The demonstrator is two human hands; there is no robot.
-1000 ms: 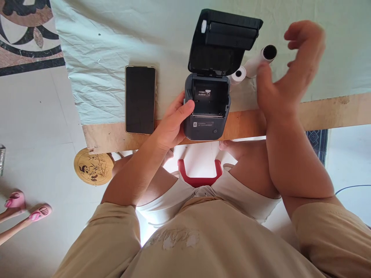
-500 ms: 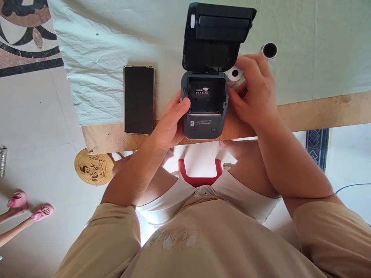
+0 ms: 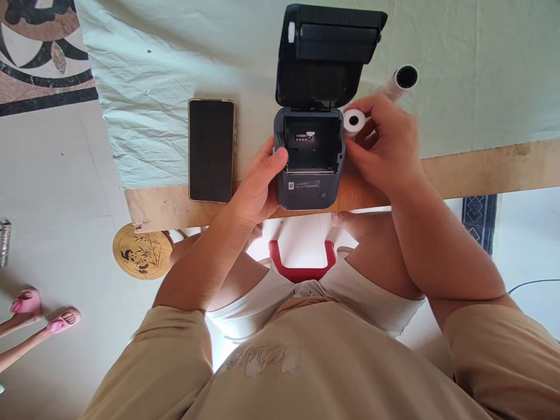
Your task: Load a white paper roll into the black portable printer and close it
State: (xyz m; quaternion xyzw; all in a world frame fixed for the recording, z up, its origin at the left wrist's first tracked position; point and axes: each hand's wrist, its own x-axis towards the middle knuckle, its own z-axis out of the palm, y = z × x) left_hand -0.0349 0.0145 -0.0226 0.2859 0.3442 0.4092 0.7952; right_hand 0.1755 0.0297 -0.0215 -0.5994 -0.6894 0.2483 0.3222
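A dark label printer (image 3: 308,189) stands at the table's front edge with its black lid (image 3: 321,76) swung up and its paper bay bare inside. My left hand (image 3: 262,181) grips the printer's left side, thumb on the rim of the bay. Close against the printer's right side, a small white paper roll (image 3: 354,121) with a dark core hole is held between the thumb and fingers of my right hand (image 3: 385,143). Behind that hand a second white roll (image 3: 406,77), with a black end, rests on the cloth.
Left of the printer lies a phone (image 3: 212,150) with a dark screen. A pale green cloth (image 3: 472,76) covers the table above its wooden edge (image 3: 485,166). Below are a round panda stool (image 3: 143,252) and another person's feet in pink slippers (image 3: 64,321).
My right fingers have shifted around the small white roll, which now sits slightly lower with more of its end showing. More of the black-ended roll is uncovered. My left hand stays on the printer.
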